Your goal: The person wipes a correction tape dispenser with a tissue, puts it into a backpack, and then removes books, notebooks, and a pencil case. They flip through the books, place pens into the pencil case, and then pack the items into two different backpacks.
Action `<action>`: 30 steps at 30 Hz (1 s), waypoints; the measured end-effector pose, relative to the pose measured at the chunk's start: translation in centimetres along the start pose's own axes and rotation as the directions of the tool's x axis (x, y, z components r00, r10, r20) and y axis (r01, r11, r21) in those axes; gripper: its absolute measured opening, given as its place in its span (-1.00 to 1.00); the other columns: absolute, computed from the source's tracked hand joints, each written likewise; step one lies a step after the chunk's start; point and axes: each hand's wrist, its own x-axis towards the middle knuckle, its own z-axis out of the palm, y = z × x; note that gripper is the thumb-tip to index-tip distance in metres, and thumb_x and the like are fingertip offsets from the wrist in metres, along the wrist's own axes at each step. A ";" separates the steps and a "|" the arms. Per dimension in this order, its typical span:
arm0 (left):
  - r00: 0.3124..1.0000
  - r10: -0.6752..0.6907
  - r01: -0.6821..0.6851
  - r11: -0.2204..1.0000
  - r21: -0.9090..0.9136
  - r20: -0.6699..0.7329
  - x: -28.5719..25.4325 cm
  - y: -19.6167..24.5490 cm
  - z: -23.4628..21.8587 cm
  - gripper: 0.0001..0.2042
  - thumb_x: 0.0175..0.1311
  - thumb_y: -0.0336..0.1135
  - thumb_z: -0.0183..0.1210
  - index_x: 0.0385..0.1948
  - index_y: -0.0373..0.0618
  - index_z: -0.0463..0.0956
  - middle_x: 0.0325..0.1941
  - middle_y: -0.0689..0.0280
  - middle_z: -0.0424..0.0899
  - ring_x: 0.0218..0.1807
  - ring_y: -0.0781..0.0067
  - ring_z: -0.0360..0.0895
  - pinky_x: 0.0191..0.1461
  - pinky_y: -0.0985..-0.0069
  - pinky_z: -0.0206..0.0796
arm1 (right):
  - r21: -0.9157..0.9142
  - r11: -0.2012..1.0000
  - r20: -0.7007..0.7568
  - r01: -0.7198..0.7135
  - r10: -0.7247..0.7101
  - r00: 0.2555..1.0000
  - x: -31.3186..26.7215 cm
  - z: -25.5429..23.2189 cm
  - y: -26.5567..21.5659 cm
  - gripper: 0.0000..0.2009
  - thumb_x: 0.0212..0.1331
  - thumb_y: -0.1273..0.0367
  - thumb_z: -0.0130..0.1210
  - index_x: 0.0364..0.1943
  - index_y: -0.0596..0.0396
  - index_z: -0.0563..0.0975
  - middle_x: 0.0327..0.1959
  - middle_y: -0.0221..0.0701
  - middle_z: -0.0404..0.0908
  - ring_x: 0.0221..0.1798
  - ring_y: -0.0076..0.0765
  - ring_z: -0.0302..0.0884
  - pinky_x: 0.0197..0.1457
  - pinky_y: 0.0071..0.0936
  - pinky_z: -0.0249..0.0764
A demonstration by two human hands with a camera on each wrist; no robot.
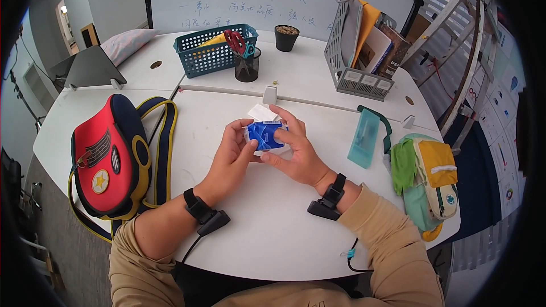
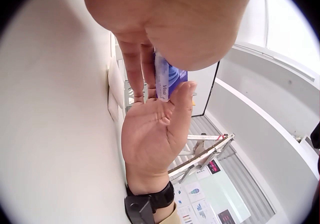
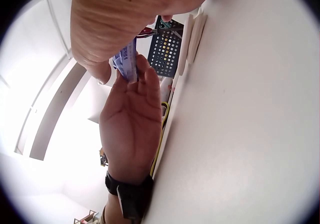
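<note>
A blue plastic-wrapped tissue pack [image 1: 264, 135] with Vinda lettering is held between both hands over the table. My left hand [image 1: 230, 150] grips its left end, thumb along the near edge. My right hand [image 1: 304, 159] pinches the right end, one finger stretched out past the far edge. In the left wrist view the pack [image 2: 164, 79] stands between the right thumb and the fingers; in the right wrist view the left fingers lie along the pack [image 3: 126, 64]. Just beyond the hands, a flat white piece [image 1: 263, 113] lies on the table.
A red and navy bag [image 1: 108, 159] lies left. A teal case [image 1: 364, 139] and a green and yellow bag [image 1: 426, 176] lie right. Behind are a teal basket [image 1: 213, 57], a mesh pen cup [image 1: 247, 69], a small pot [image 1: 286, 40] and a grey file holder [image 1: 361, 82].
</note>
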 end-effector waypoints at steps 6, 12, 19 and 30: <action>0.998 -0.057 0.059 0.998 -0.032 0.041 0.0 0.1 -0.5 -0.50 0.92 -0.32 -0.06 0.71 -0.23 0.08 0.46 0.08 0.58 0.29 0.35 0.71 0.39 0.31 0.69 | -0.019 1.000 0.020 -0.011 0.011 1.000 0.0 -0.3 -0.3 -0.63 0.29 0.13 0.67 -0.02 0.05 0.83 0.86 -0.20 0.22 0.73 0.13 0.15 0.81 0.07 0.22; 0.996 -0.077 0.078 0.997 -0.025 0.051 -0.2 0.0 -0.4 -0.54 0.96 -0.15 -0.15 0.67 -0.17 0.22 0.45 0.14 0.62 0.33 0.30 0.73 0.44 0.26 0.64 | -0.046 0.999 0.064 -0.006 0.009 0.998 0.0 -0.3 -0.6 -0.66 0.24 0.11 0.70 -0.11 0.02 0.87 0.87 -0.25 0.24 0.72 0.10 0.18 0.81 0.07 0.23; 0.987 -0.131 0.134 0.991 -0.027 0.097 -0.4 0.2 -0.5 -0.53 0.98 -0.06 -0.20 0.59 -0.17 0.39 0.39 0.17 0.68 0.35 0.32 0.74 0.42 0.27 0.66 | -0.078 0.997 0.053 0.021 -0.017 0.998 0.0 -0.3 -0.4 -0.63 0.24 0.07 0.69 -0.17 0.05 0.85 0.89 -0.23 0.20 0.71 0.08 0.17 0.79 0.07 0.26; 0.977 -0.169 0.177 0.983 -0.055 0.128 -0.2 0.0 -0.7 -0.48 0.99 0.01 -0.27 0.58 -0.16 0.42 0.38 0.20 0.69 0.36 0.34 0.73 0.43 0.29 0.66 | -0.078 0.997 0.112 0.030 -0.021 0.993 -0.2 -0.1 0.3 -0.47 0.26 -0.09 0.67 -0.03 0.08 0.83 0.93 -0.18 0.03 0.77 0.29 -0.03 0.80 0.27 0.20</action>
